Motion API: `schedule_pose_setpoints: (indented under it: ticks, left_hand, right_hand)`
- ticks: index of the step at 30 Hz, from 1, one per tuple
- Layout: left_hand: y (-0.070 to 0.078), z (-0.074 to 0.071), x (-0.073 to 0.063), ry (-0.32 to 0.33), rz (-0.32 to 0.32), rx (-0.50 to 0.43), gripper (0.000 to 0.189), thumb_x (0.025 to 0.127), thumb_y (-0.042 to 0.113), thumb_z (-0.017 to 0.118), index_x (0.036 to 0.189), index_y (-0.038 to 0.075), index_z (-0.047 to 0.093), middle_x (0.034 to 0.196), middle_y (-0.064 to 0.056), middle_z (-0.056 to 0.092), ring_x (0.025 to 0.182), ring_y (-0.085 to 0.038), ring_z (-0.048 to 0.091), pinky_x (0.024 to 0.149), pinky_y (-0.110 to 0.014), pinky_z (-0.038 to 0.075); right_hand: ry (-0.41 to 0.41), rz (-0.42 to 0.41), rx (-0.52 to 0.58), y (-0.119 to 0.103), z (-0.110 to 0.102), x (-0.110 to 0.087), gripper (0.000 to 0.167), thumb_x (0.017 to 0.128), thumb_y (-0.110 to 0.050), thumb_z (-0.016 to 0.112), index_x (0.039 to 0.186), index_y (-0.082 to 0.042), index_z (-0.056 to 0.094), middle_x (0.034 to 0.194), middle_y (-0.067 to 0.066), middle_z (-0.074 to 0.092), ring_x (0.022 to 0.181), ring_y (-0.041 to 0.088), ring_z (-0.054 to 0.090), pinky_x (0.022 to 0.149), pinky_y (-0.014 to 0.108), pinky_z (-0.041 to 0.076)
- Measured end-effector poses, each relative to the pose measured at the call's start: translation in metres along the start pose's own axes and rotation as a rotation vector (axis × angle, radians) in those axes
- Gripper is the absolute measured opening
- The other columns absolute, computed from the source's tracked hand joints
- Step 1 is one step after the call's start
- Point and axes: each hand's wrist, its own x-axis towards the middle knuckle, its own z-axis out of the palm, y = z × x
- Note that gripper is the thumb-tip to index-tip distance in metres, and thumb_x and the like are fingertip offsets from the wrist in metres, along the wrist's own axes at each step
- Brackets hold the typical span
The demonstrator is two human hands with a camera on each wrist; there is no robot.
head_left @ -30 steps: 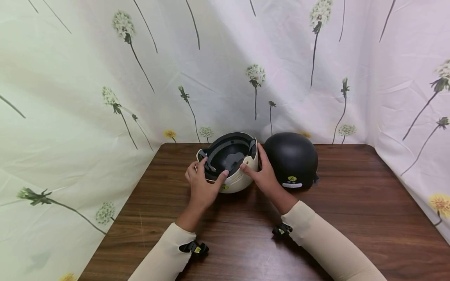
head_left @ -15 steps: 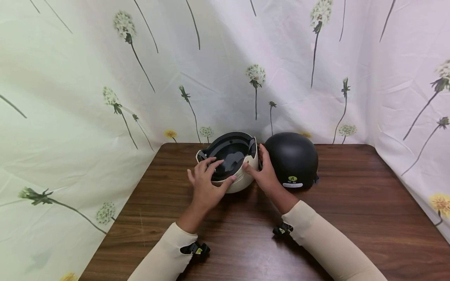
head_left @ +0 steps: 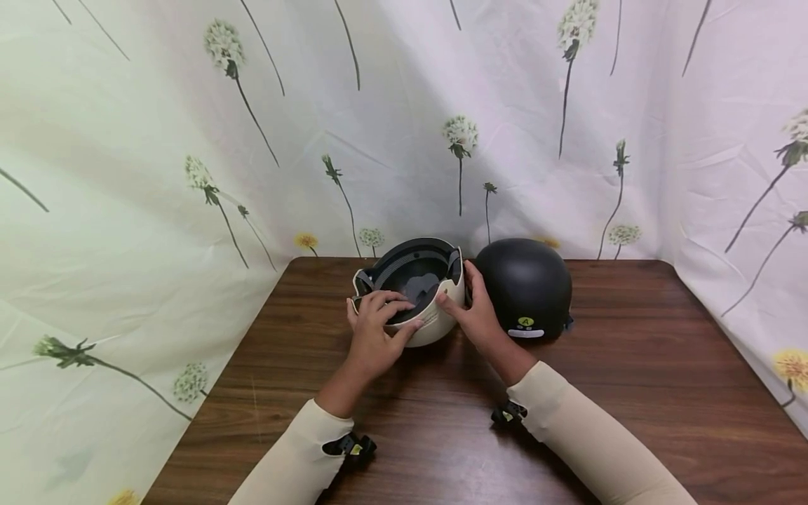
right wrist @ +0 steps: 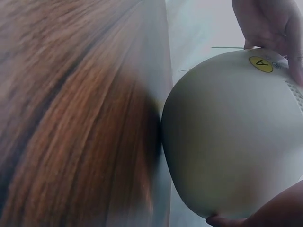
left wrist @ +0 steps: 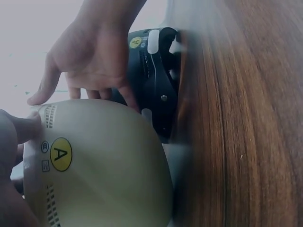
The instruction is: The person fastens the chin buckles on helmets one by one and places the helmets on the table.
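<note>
A cream helmet (head_left: 435, 330) lies upside down on the table, its black padded inside facing up. My left hand (head_left: 372, 337) grips its near rim, the thumb outside and the fingers reaching over into the opening. On the right side of the same helmet, my right hand (head_left: 473, 312) holds the shell near the edge. The left wrist view shows a yellow "A" sticker (left wrist: 60, 154) on the cream shell, with the right hand (left wrist: 92, 56) beyond it. Just right of the right hand, a black helmet (head_left: 524, 280) rests dome up.
The brown wood-grain table (head_left: 631, 379) extends to both sides and toward the front. White cloth (head_left: 404, 140) printed with dandelions hangs behind the table and along its sides.
My left hand lifts its fingers off the left part of the rim, shifts slightly right, and lowers them inside the near edge. The right hand and both helmets stay nearly in place.
</note>
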Motion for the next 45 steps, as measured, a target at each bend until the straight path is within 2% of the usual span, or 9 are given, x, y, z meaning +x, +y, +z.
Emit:
schedule_pose_setpoints:
  ticks: [6, 11, 18, 23, 26, 29, 32, 39, 45]
  left_hand:
    - [0.0, -0.001, 0.0, 0.0, -0.046, -0.011, 0.025, 0.093, 0.024, 0.088, 0.113, 0.01, 0.082, 0.109, -0.008, 0.082, 0.122, -0.034, 0.064, 0.123, -0.087, -0.001]
    - [0.001, -0.001, 0.002, 0.001, -0.087, -0.046, 0.024, 0.093, 0.023, 0.088, 0.113, 0.011, 0.08, 0.113, -0.01, 0.081, 0.121, -0.034, 0.064, 0.124, -0.086, -0.001]
    - [-0.001, 0.0, 0.003, 0.044, -0.158, -0.187, 0.024, 0.093, 0.014, 0.088, 0.112, 0.004, 0.079, 0.111, -0.015, 0.079, 0.114, -0.036, 0.064, 0.124, -0.074, 0.019]
    - [-0.001, 0.002, 0.003, 0.061, -0.189, -0.225, 0.023, 0.093, 0.013, 0.087, 0.113, 0.003, 0.078, 0.113, -0.017, 0.079, 0.119, -0.037, 0.065, 0.126, -0.072, 0.019]
    - [-0.002, 0.003, 0.002, 0.076, -0.217, -0.261, 0.025, 0.094, 0.012, 0.086, 0.115, 0.001, 0.077, 0.116, -0.019, 0.077, 0.12, -0.035, 0.066, 0.124, -0.056, 0.036]
    - [-0.001, 0.002, 0.001, 0.085, -0.262, -0.314, 0.026, 0.096, 0.012, 0.084, 0.118, 0.0, 0.076, 0.119, -0.02, 0.075, 0.117, -0.03, 0.067, 0.104, -0.034, 0.053]
    - [0.0, 0.001, 0.001, 0.085, -0.298, -0.348, 0.026, 0.099, 0.015, 0.082, 0.121, 0.002, 0.076, 0.121, -0.018, 0.075, 0.114, -0.025, 0.066, 0.095, -0.021, 0.052]
    - [0.003, -0.007, 0.002, 0.066, -0.324, -0.321, 0.025, 0.097, 0.017, 0.084, 0.119, 0.005, 0.078, 0.117, -0.017, 0.077, 0.108, -0.026, 0.07, 0.094, -0.033, 0.058]
    - [0.009, -0.011, 0.008, 0.023, -0.338, -0.228, 0.035, 0.094, 0.024, 0.086, 0.121, 0.004, 0.077, 0.12, -0.019, 0.078, 0.113, -0.033, 0.074, 0.105, -0.056, 0.057]
  right_hand:
    - [0.001, -0.005, -0.016, 0.006, 0.0, 0.001, 0.091, 0.108, -0.025, 0.07, 0.176, -0.012, 0.011, 0.183, 0.012, 0.017, 0.171, 0.03, 0.017, 0.137, 0.06, 0.016]
    - [0.009, -0.011, -0.015, 0.008, 0.0, 0.002, 0.094, 0.107, -0.024, 0.071, 0.177, -0.014, 0.008, 0.184, 0.01, 0.014, 0.172, 0.028, 0.014, 0.137, 0.058, 0.016]
    - [0.031, -0.023, -0.037, 0.007, 0.001, 0.001, 0.096, 0.105, -0.021, 0.073, 0.176, -0.012, 0.01, 0.184, 0.012, 0.015, 0.171, 0.029, 0.016, 0.137, 0.057, 0.02]
    - [0.039, -0.033, -0.065, 0.007, 0.0, -0.001, 0.095, 0.104, -0.021, 0.075, 0.176, -0.011, 0.014, 0.183, 0.012, 0.015, 0.17, 0.031, 0.018, 0.136, 0.058, 0.022]
    - [0.027, -0.047, -0.079, 0.01, -0.001, -0.002, 0.096, 0.102, -0.024, 0.076, 0.176, -0.012, 0.016, 0.183, 0.013, 0.014, 0.169, 0.033, 0.019, 0.134, 0.059, 0.024]
    - [0.01, -0.061, -0.076, 0.013, -0.001, -0.002, 0.099, 0.1, -0.028, 0.077, 0.176, -0.015, 0.015, 0.184, 0.011, 0.012, 0.168, 0.034, 0.021, 0.133, 0.062, 0.027]
    - [0.003, -0.068, -0.068, 0.015, 0.0, -0.003, 0.101, 0.099, -0.029, 0.077, 0.177, -0.019, 0.014, 0.184, 0.007, 0.012, 0.167, 0.033, 0.022, 0.131, 0.063, 0.028]
    - [0.014, -0.079, -0.062, 0.016, 0.004, -0.001, 0.1, 0.098, -0.03, 0.078, 0.177, -0.025, 0.016, 0.183, 0.006, 0.014, 0.165, 0.034, 0.026, 0.129, 0.063, 0.031]
    - [0.025, -0.076, -0.042, 0.016, 0.007, 0.0, 0.1, 0.098, -0.028, 0.078, 0.176, -0.021, 0.017, 0.181, 0.007, 0.017, 0.162, 0.035, 0.03, 0.128, 0.063, 0.033]
